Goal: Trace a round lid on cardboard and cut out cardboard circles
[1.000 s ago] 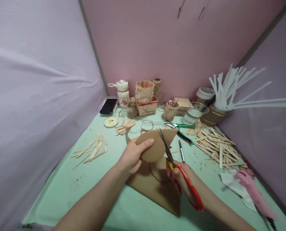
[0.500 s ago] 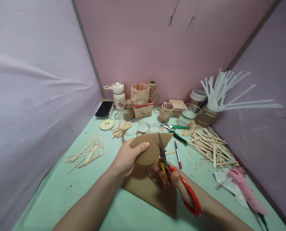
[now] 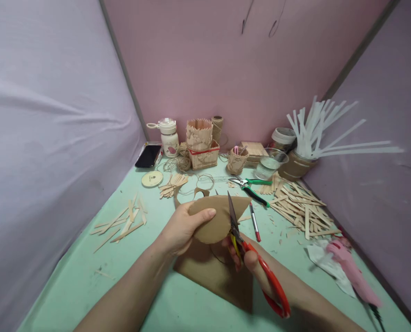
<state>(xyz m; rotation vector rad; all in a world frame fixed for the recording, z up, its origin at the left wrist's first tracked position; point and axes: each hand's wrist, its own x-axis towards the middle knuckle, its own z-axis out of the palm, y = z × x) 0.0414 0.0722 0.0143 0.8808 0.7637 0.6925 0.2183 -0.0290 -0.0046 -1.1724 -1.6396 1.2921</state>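
- Head view, clock directions taken from the brown rounded cardboard piece with a pointed corner, held mid-picture above the table.
- Left hand at 9 o'clock; forearm rises from 7. Thumb flat on cardboard's near face, other fingers mostly hidden behind; pinch closed on the piece.
- Right hand at 4-5 o'clock, fingers curled round the red-and-yellow-handled scissors, thumb in red loop. Grip partly spread; dark blades apart, cardboard between them.
- Larger brown flat cardboard sheet with curved dark line at 6, below the hands.
- Round brown container, 2 o'clock: long white strips fanning out.
- Clear plastic bowl, 2 o'clock: looks like water inside.
- Small wooden-stick cup, 1 o'clock: pink-handled item in it, rest unclear.
- Jagged-rim wooden-stick cup, near 12, in or behind red-trimmed wooden box; can't tell which.
- White lidded bottle with floral print, 11 o'clock, upright; contents not visible.
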